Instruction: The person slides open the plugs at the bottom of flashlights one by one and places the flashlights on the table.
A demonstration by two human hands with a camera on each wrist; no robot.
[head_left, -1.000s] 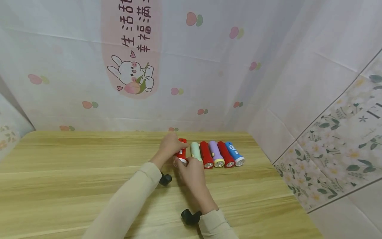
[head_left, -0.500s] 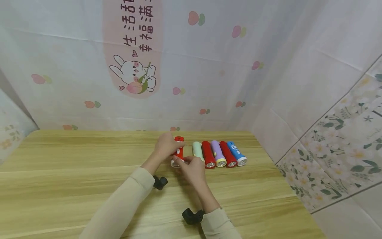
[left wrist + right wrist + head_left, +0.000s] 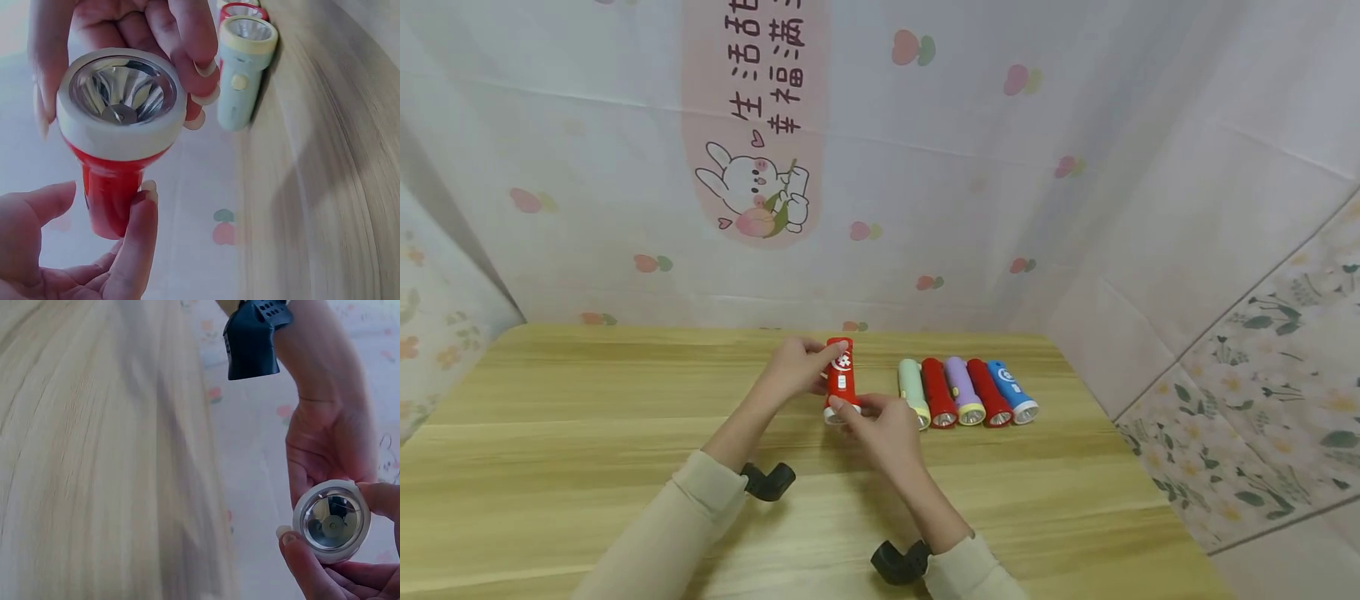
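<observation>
A red flashlight (image 3: 841, 375) with a white head ring is held between both hands, left of the row of flashlights. My left hand (image 3: 790, 371) grips it near the tail, thumb on top by the white emblem. My right hand (image 3: 887, 429) pinches the white lens ring from the right. In the left wrist view, the reflector (image 3: 122, 94) faces the camera, with right-hand fingers around the ring and left-hand fingertips at the narrow red body. In the right wrist view, the clear lens (image 3: 331, 526) shows between the right thumb and fingers.
To the right lies a row on the wooden table (image 3: 625, 433): a mint-green flashlight (image 3: 912, 385), a dark red one (image 3: 937, 387), a lilac one (image 3: 961, 383), another dark red one (image 3: 987, 387) and a blue one (image 3: 1009, 387). A patterned curtain (image 3: 925, 183) hangs behind the table.
Both hands have drawn the red flashlight leftward, widening the gap to the mint-green one. More of its face and emblem now shows. The head view has shifted slightly.
</observation>
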